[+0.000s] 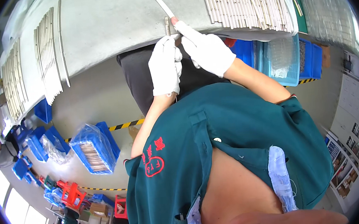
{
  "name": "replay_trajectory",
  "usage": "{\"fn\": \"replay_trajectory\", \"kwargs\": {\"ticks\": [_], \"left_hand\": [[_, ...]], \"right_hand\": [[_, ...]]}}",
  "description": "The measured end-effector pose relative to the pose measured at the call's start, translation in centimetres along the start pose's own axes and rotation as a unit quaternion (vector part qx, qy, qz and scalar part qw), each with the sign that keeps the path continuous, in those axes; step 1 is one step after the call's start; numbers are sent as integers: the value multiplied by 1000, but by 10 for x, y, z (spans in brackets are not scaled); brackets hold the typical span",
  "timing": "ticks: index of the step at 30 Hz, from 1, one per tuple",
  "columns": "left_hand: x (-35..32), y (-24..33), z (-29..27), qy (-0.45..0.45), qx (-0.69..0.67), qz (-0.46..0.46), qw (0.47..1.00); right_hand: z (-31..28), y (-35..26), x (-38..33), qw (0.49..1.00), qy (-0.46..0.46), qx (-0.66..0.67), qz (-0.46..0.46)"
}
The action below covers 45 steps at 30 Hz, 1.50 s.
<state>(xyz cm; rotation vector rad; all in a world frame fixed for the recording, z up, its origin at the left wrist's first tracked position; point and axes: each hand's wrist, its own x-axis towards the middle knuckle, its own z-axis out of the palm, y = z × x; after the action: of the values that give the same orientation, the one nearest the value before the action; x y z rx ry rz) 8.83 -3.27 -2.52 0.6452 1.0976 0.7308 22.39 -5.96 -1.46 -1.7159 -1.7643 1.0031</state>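
Rod rows (pixel 247 3) on table (pixel 108 28) R; more rods (pixel 48 55) L; hands (pixel 183 52) btwn.

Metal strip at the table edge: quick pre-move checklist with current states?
1. Short metal strip in view at the edge of the grey table: ok.
2. Left hand at the strip's lower end; grip itself: cannot tell.
3. Right hand forefinger beside the strip: ok.
4. White gloves on both hands: ok.
5. Flat blade-like piece lies above the strip; touching it: cannot tell.
6. Rows of metal rods lie apart from the hands: ok.
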Motion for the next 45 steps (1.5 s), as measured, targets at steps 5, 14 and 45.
{"fn": "replay_trajectory", "kwargs": {"ticks": [5,14,45], "left_hand": [[1,2,1,1,10,-14,1000],[3,1,-2,-7,-13,-23,1000],[11,54,-30,-117,230,-74,963]], "right_hand": [[1,9,-20,975,19,-193,-104],[-6,-14,-4,991,2,130,43],[-30,25,-37,911,37,-386,-140]]}}
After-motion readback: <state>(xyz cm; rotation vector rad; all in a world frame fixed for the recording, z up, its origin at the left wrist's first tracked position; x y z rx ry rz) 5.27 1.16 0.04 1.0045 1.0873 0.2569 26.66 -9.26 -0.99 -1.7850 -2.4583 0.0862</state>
